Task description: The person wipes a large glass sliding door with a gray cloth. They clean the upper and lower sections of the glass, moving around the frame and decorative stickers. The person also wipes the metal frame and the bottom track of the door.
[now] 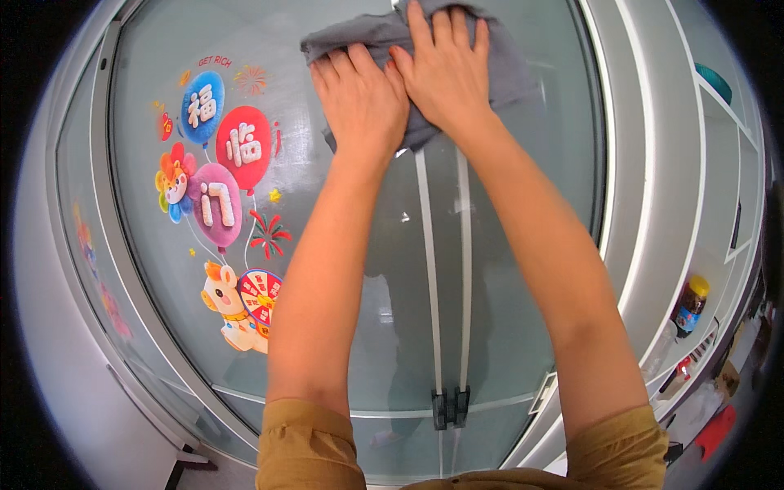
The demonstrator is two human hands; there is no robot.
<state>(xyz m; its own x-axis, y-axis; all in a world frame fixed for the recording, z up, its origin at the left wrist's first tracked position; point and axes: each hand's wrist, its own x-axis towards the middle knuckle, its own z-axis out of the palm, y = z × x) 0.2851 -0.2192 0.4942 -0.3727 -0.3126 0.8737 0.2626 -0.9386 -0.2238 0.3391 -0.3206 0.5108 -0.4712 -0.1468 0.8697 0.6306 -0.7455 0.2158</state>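
Both arms reach up to a framed glass door (392, 343). A dark grey cloth (514, 67) lies against the upper part of the glass. My left hand (364, 101) presses on the cloth's left part, its fingertips at the bunched upper fold. Beside it, my right hand (450, 73) lies spread on the cloth with the fingers pointing up; the two hands touch or nearly touch at the thumbs. Colourful balloon stickers (244, 147) and a cartoon animal sticker (236, 306) are on the glass to the left of my forearms.
Two pale vertical strips (430, 275) run down to a black fitting (450, 409) low on the glass. White shelves (713, 184) at the right hold a yellow-capped jar (692, 306) and a teal item (713, 84). A metal frame post (104, 153) stands at the left, and a red object (715, 432) lies lower right.
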